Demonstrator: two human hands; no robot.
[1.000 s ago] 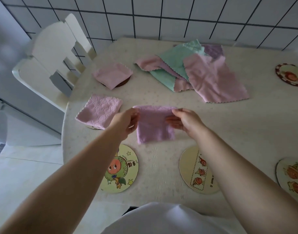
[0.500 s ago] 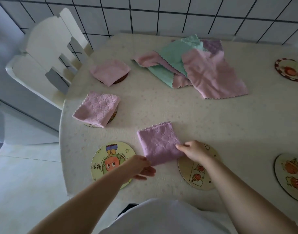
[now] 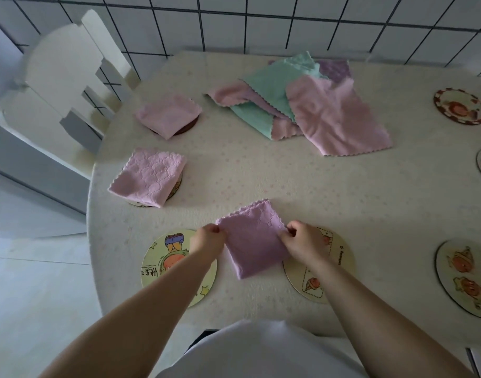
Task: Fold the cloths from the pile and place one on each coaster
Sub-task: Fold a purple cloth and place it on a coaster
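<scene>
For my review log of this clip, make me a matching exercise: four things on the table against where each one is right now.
Things:
1. purple folded cloth
2. embossed pink cloth
3. mint green cloth
4. red-rimmed coaster

Places:
A. in the unfolded pile at the back
B. bare, at the far right
C. pinched by the left hand and right hand, between two near coasters
D. lying on a coaster at the left edge

Pairs: 1-C, 2-D, 3-A, 4-B

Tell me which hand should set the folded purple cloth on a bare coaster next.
Either could, but probably the left hand. It pinches the folded purple cloth directly above the fully bare yellow cartoon coaster. The right hand has its grip too, over a tan coaster.
</scene>
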